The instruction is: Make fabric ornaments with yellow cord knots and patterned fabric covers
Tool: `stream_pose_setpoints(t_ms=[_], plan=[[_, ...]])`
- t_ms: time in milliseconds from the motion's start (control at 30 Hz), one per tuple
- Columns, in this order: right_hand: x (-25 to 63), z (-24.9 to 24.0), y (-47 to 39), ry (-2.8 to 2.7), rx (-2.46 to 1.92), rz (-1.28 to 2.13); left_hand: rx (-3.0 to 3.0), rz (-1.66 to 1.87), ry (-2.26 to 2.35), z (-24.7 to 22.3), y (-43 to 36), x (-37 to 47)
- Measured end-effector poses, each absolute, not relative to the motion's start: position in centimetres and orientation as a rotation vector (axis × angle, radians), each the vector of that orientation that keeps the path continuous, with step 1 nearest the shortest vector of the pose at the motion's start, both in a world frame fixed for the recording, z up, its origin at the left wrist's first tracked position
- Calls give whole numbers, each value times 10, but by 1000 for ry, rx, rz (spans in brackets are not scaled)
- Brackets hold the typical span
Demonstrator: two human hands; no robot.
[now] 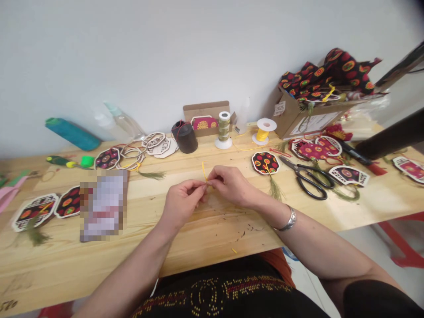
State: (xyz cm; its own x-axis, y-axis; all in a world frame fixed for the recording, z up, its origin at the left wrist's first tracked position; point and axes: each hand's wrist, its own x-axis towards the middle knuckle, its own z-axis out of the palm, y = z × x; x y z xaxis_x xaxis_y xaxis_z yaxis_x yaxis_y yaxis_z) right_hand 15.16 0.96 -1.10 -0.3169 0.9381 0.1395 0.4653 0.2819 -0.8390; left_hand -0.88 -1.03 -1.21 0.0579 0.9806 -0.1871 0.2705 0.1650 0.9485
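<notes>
Above the middle of the wooden table, my left hand [187, 198] and my right hand [228, 183] meet fingertip to fingertip. Both pinch a thin yellow cord [204, 171], whose free end sticks up between them. Its lower part is hidden by my fingers. To the right of my right hand lies a patterned ornament [265, 163] with a green tassel [274, 189]. Beyond that rest black-handled scissors [309, 176], their blades pointing toward the back left. A spool of yellow cord [264, 131] stands behind my right hand, with a loose strand trailing left.
At the back stand a green thread spool [224, 128], a black thread cone [184, 138] and a cardboard box [300, 112] heaped with patterned fabric. A teal thread cone [73, 134] lies left. More ornaments [35, 212] lie leftward, beside a blurred flat object [104, 205]. A black pole [391, 132] crosses the right.
</notes>
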Motion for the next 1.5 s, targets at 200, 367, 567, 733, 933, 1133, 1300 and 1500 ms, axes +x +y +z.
stream_pose_setpoints(t_ms=[200, 367, 567, 733, 933, 1133, 1300, 1500], plan=[[152, -9, 10, -1888, -1251, 958, 1044, 932, 1258, -18, -6, -10], [153, -10, 10, -1886, -1237, 949, 925, 919, 1220, -17, -5, -9], [153, -11, 9, -1892, -1205, 926, 879, 876, 1198, -15, -4, -10], [152, -11, 8, -1894, -1201, 934, 888, 875, 1205, -13, -5, -9], [151, -11, 8, -1894, -1229, 955, 877, 894, 1204, -13, -5, -8], [151, -10, 7, -1887, -1238, 972, 881, 900, 1207, -12, -6, -7], [152, -10, 8, -1882, -1240, 976, 877, 914, 1180, -12, -7, -7], [152, -12, 8, -1858, -1211, 975, 848, 906, 1150, -13, -7, -8]])
